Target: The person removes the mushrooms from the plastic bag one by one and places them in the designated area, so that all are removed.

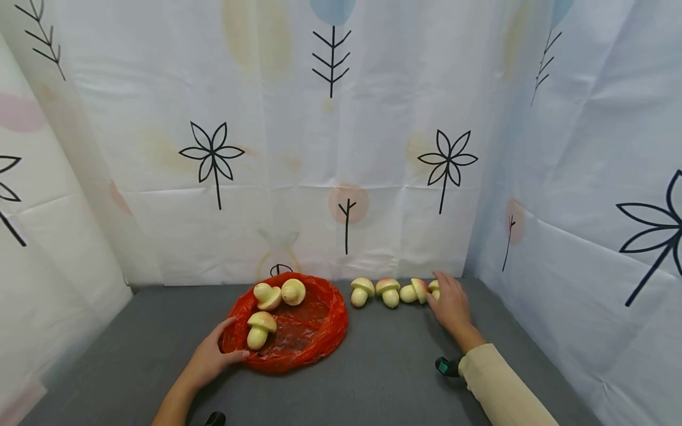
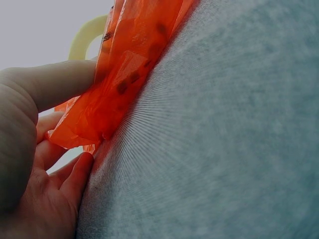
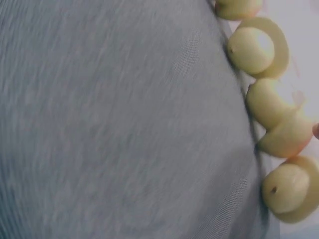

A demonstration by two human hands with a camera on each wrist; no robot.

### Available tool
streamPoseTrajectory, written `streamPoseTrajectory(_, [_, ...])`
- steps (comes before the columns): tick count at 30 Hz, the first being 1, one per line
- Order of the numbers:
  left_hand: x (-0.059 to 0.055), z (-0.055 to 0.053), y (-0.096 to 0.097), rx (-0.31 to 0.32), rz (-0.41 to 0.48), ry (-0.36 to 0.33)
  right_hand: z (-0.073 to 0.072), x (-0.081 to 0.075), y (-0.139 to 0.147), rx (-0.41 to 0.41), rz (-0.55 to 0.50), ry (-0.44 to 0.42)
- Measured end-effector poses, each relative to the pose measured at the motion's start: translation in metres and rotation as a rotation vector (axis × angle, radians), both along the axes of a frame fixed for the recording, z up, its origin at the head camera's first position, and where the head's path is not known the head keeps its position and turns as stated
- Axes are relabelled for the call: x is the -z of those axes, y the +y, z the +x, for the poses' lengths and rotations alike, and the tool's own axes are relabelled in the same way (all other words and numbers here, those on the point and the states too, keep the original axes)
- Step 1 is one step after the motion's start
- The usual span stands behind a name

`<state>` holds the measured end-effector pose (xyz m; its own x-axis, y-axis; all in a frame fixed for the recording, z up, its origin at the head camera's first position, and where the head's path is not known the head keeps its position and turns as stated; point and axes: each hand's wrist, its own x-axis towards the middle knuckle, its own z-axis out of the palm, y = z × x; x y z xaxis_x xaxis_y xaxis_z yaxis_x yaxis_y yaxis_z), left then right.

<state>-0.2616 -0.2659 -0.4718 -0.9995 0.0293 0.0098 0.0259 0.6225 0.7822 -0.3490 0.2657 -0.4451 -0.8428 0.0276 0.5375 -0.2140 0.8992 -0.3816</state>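
Observation:
At the left rim of a red plastic bag (image 1: pixel 337 325), my left hand (image 1: pixel 210 358) holds the edge, thumb toward me and fingers on the far side. The left wrist view has a fold of the bag (image 2: pixel 117 94) between thumb and fingers. Three toy mushrooms, one of them upright (image 1: pixel 261 330), lie in the bag. My right hand (image 1: pixel 452 305) is at the right end of a row of toy mushrooms, thumb and fingers spread around the last mushroom (image 1: pixel 434 289), which is partly hidden. A fingertip (image 3: pixel 316 131) shows beside the sideways mushroom (image 3: pixel 276 117) in the right wrist view.
The other mushrooms of the row, among them a left one (image 1: pixel 362 292) and a middle one (image 1: pixel 389 293), stand along the back of the grey table (image 1: pixel 383 367). White printed curtains (image 1: pixel 341 148) enclose the table at the back and sides.

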Motion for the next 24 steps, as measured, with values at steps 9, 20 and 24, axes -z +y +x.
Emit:
streamPoseTrajectory(9, [0.0, -0.001, 0.0, 0.003, -0.014, 0.004, -0.003, -0.016, -0.024, -0.053, -0.023, 0.126])
streamPoseTrajectory(20, [-0.001, 0.0, 0.001, -0.005, -0.02, -0.01, -0.011, -0.031, -0.06, -0.119, 0.012, 0.085])
streamPoseTrajectory(24, [-0.001, 0.0, 0.001, -0.006, -0.018, -0.008, -0.015, -0.033, -0.074, -0.15, 0.007, 0.095])
